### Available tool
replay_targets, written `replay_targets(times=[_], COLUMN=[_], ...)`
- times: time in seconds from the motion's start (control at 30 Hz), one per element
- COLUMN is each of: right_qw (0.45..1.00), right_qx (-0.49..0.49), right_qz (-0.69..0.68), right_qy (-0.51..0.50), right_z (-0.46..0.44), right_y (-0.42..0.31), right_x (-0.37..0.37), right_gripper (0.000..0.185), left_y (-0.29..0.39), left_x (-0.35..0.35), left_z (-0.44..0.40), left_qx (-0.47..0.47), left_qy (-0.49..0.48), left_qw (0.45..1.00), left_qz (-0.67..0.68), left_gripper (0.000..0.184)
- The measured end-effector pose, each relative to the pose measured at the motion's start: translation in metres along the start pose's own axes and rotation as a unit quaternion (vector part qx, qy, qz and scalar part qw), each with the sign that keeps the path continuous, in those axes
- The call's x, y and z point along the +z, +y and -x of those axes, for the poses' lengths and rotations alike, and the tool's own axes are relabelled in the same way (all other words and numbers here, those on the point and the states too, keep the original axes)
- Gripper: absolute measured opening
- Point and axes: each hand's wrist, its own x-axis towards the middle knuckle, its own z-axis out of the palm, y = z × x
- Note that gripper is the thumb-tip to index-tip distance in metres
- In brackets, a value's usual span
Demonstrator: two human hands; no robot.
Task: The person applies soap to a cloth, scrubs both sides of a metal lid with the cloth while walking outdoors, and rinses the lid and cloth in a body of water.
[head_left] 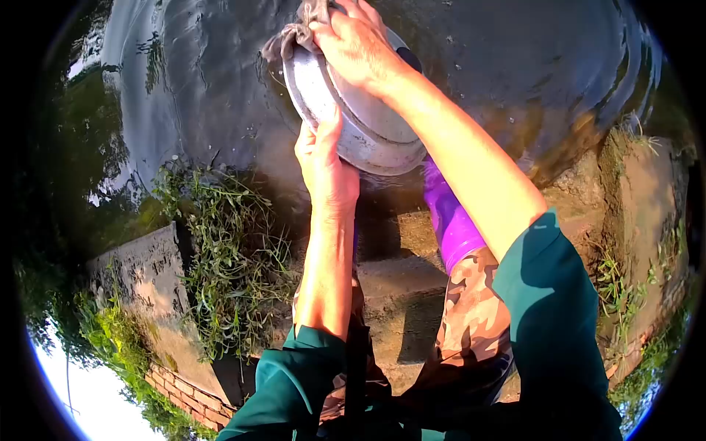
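A silver metal pot (379, 140) is tilted over the water at the top of the view, with its rim towards the left. My left hand (329, 167) grips the pot's near rim, thumb pointing up along the metal. Across the top of the pot reaches my right hand (357, 48), its fingers closed on a greyish-brown cloth (292, 38) that hangs over the far rim. Part of the cloth lies hidden under the fingers. A dark patch, perhaps a handle, shows at the pot's right side.
Rippling murky water (213, 88) surrounds the pot. Concrete steps (397, 283) lie beneath, between my legs, with a purple boot (452, 220) at the water. Weeds (232, 257) and a low concrete wall (147, 272) flank the left; another concrete edge (647, 213) stands right.
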Motion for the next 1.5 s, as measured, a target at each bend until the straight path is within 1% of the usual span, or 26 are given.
replay_targets(times=[0.03,0.1,0.17,0.23,0.3,0.4,0.43,0.53,0.57,0.63,0.7,0.73,0.77,0.83,0.87,0.9,0.93,1.0,1.03,1.17,1.2,1.3,1.33,1.37,1.4,1.5], right_qw=[0.999,0.961,0.922,0.938,0.942,0.986,0.996,0.996,0.997,0.996,0.996,0.996,0.997,0.983,0.995,0.993,0.993,0.989,0.99,0.991,0.993,0.996,0.992,0.97,0.964,0.905], right_qx=[0.044,0.162,0.246,0.274,0.323,0.163,0.077,-0.046,-0.053,-0.036,-0.011,-0.068,0.054,0.119,0.035,-0.118,-0.113,-0.146,-0.13,-0.114,-0.116,0.079,0.113,0.195,0.235,0.352], right_qz=[0.026,-0.131,-0.136,-0.039,-0.037,-0.018,-0.007,-0.05,-0.03,-0.084,-0.093,-0.054,-0.054,-0.077,-0.059,0.008,-0.035,-0.002,-0.032,0.028,0.022,-0.017,-0.019,-0.13,-0.109,-0.214], right_qy=[0.0,-0.182,-0.265,-0.207,-0.085,-0.032,-0.039,-0.057,-0.053,-0.013,0.012,-0.006,-0.03,-0.114,-0.075,-0.003,0.02,-0.028,-0.04,-0.06,-0.013,0.025,0.049,0.061,0.063,-0.103], right_z=[-0.022,-0.055,-0.042,-0.005,0.05,0.116,0.121,0.104,0.092,0.052,0.004,-0.017,-0.037,-0.046,-0.029,-0.007,0.014,0.069,0.085,0.107,0.11,0.1,0.084,0.066,0.049,0.02], right_y=[0.011,0.053,0.085,0.126,0.091,0.034,0.012,-0.034,-0.041,-0.04,-0.03,-0.022,-0.012,-0.005,-0.02,-0.022,-0.031,-0.06,-0.059,-0.011,0.011,0.056,0.068,0.083,0.098,0.133], right_x=[0.003,-0.019,-0.04,-0.043,-0.044,-0.042,-0.049,-0.05,-0.041,-0.025,-0.016,-0.018,-0.006,-0.014,-0.033,-0.037,-0.036,-0.061,-0.064,-0.088,-0.088,-0.091,-0.092,-0.093,-0.095,-0.114], right_gripper=[0.042,0.031,0.046,0.048,0.042,0.028,0.032,0.041,0.041,0.037,0.032,0.032,0.03,0.03,0.028,0.025,0.023,0.027,0.03,0.035,0.038,0.034,0.035,0.038,0.042,0.035], left_y=[0.003,0.009,0.018,0.02,0.015,0.009,0.01,-0.002,-0.006,-0.002,0.005,0.005,0.005,0.008,0.013,0.017,0.014,0.009,0.014,0.025,0.028,0.028,0.026,0.024,0.026,0.038], left_x=[0.003,0.006,0.006,0.003,-0.003,-0.005,-0.007,-0.008,-0.009,-0.004,0.013,0.016,0.018,0.017,0.017,0.014,0.01,-0.006,-0.01,-0.003,0.002,0.0,0.002,0.004,0.006,-0.005], left_z=[0.003,0.003,0.0,-0.005,-0.013,-0.019,-0.021,-0.018,-0.015,-0.015,-0.007,-0.005,-0.006,-0.004,-0.005,-0.008,-0.014,-0.024,-0.021,-0.02,-0.022,-0.017,-0.018,-0.018,-0.018,-0.03], left_qx=[-0.003,0.01,0.016,0.012,0.015,0.045,0.045,0.035,0.055,0.037,0.012,0.018,0.015,0.006,0.002,-0.007,0.008,0.017,0.005,-0.005,-0.002,-0.004,0.001,0.007,-0.003,-0.009], left_qy=[0.0,0.005,0.027,0.036,0.035,0.074,0.073,0.039,0.011,0.035,0.033,0.036,0.035,0.038,0.045,0.038,0.027,0.016,-0.051,-0.023,-0.017,-0.009,-0.016,-0.024,-0.037,0.004], left_qw=[1.0,0.998,1.0,0.998,0.998,0.996,0.996,0.999,0.997,0.998,0.999,0.999,0.999,0.999,0.998,0.999,0.999,0.989,0.985,0.989,0.988,0.992,0.991,0.991,0.988,0.991], left_qz=[0.0,-0.06,-0.003,0.041,0.054,0.027,0.023,-0.01,-0.043,0.037,0.013,-0.007,-0.007,-0.015,-0.046,-0.013,0.033,0.149,0.167,0.145,0.154,0.129,0.13,0.134,0.15,0.135], left_gripper=[0.028,0.039,0.034,0.038,0.041,0.041,0.041,0.036,0.035,0.031,0.031,0.034,0.034,0.037,0.046,0.045,0.043,0.039,0.037,0.045,0.048,0.058,0.058,0.058,0.055,0.052])
